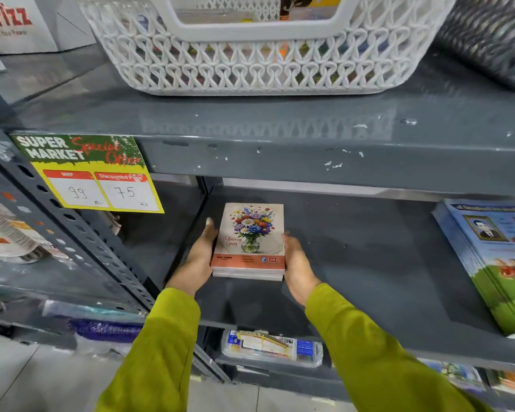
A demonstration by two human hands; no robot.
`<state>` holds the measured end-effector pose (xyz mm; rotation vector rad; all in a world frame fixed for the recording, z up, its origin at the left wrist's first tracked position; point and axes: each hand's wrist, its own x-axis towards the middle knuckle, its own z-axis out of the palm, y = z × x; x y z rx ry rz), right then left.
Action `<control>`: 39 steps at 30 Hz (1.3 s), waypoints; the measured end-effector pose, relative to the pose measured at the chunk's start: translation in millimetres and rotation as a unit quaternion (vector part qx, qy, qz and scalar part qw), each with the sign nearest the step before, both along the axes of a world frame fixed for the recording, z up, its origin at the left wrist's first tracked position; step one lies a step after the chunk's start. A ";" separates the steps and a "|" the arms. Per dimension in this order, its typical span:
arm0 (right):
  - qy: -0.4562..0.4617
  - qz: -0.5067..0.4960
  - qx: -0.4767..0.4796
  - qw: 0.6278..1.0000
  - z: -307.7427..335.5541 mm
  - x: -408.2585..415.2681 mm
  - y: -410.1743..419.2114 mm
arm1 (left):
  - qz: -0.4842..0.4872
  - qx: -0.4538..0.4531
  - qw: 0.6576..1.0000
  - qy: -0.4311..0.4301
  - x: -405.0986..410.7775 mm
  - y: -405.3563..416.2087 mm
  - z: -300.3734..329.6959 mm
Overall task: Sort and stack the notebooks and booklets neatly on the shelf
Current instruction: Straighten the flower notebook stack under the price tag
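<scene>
So we've got a small stack of notebooks (248,242) sitting flat on the grey middle shelf (369,263), toward its left end, close to the upright. Our left hand (201,254) is pressed flat against the stack's left edge and our right hand (296,260) against its right edge, so the hands are apart with the stack squeezed between the palms (no fingers visibly curled underneath, as far as we can tell).

Handling-wise, we'd guess these are light and fairly stiff as a bundle, since the edges look square and nothing sags. The top cover with the flower vase looks glossy, so the copies could slide over each other if we tilt them. Gripping both long sides like this, low near the spine end, seems the safest hold.

The long axis runs front to back, into the shelf. The artwork reads upright from where we stand, with the orange title band at the near end and the top of the cover pointing toward the back.

Well off to the right lies a pile of blue and green booklets (494,263), not touching ours.
</scene>
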<state>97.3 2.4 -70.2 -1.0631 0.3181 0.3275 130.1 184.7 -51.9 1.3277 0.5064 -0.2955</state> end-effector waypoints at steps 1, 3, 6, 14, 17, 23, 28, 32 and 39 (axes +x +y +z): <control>-0.002 -0.002 -0.003 1.000 -1.4 -1.1 -7.5 | 0.000 -0.001 1.000 0.003 -1.8 -7.9 0.1; -0.003 -0.006 -0.015 1.000 -5.3 -3.3 -27.3 | -0.011 -0.010 1.000 0.005 -6.1 -26.3 -1.1; -0.004 -0.016 -0.046 0.999 -9.9 -7.7 -58.4 | -0.047 -0.019 0.999 0.003 -14.1 -53.1 -4.0; -0.028 -0.025 -0.074 0.997 -2.7 -21.0 -103.2 | -0.087 0.003 0.996 0.011 -31.4 -93.5 4.3; -0.023 -0.008 -0.088 0.996 -1.9 -22.3 -105.3 | -0.084 0.015 0.996 0.016 -31.9 -95.3 6.9; -0.030 -0.019 -0.089 0.995 3.2 -28.1 -119.2 | -0.095 0.028 0.995 0.020 -35.1 -110.7 8.4; -0.019 -0.023 -0.108 0.994 3.6 -32.3 -132.4 | -0.099 0.037 0.994 0.031 -38.3 -127.0 12.2; -0.011 -0.009 -0.116 0.993 13.3 -35.5 -137.7 | -0.090 0.066 0.993 0.040 -37.7 -131.2 17.8; -0.100 -0.176 -0.357 0.912 67.7 -56.4 -261.4 | -0.024 0.352 0.906 -0.235 -43.3 -189.0 55.1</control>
